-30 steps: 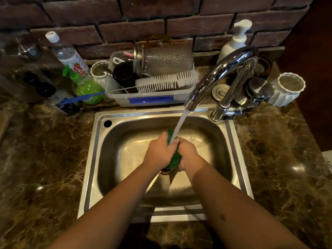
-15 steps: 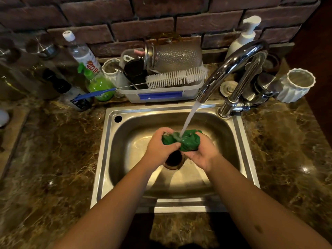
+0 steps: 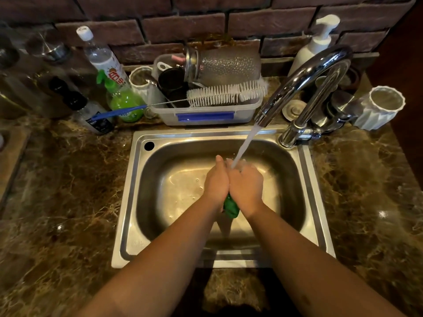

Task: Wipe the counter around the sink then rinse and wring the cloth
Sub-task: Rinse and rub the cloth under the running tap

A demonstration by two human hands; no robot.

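Observation:
Both hands are pressed together over the steel sink (image 3: 137,202). My left hand (image 3: 216,183) and my right hand (image 3: 246,187) squeeze the green cloth (image 3: 231,207) between them. Only the cloth's lower end shows, hanging below the palms. Water runs from the chrome tap (image 3: 304,81) and lands on my fingers. The brown marble counter (image 3: 68,191) surrounds the sink on all sides.
A plastic dish tub (image 3: 206,115) with a bottle brush and a glass jar stands behind the sink. Bottles (image 3: 103,62) crowd the back left. A white soap dispenser (image 3: 313,44) and a white ribbed cup (image 3: 380,108) stand at the back right, before a brick wall.
The hands have closed together around the cloth, which was bunched and open under the stream half a second ago. Now only its lower tip shows. The view has shifted slightly.

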